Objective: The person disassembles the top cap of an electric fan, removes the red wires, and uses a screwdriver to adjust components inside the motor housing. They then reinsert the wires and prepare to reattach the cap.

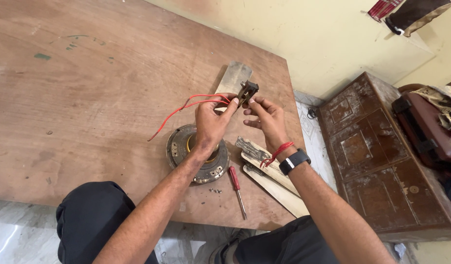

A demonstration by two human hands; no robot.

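Both hands are up over the worn brown wooden bench (113,88), working on a small dark boxy metal part (248,90). The left hand (210,122) has its fingers (231,103) pinched on the lower left side of that part, right where the thin red wires (196,101) come out. The right hand (267,117) has its fingers (253,101) pinched on the underside from the other side, so the part sits squeezed between both sets of fingertips, tilted, up off the bench.

The red wires loop out to the left of the fingers and trail down toward the bench, with the loose end well off to the left.

Straight below the left wrist is a round grey metal motor housing with a brass-coloured ring in the middle (198,152); the forearm covers part of it. Just right of that lies a red-handled screwdriver (237,186), with a couple of tiny loose screws (215,190) beside it. Under the right wrist are pale cream fan blades with metal brackets (264,168), and another pale blade (233,77) pokes out behind the fingers. The right wrist wears a red thread (278,152) and a black watch (294,161). Off the bench to the right is a battered brown wooden cabinet (381,161).
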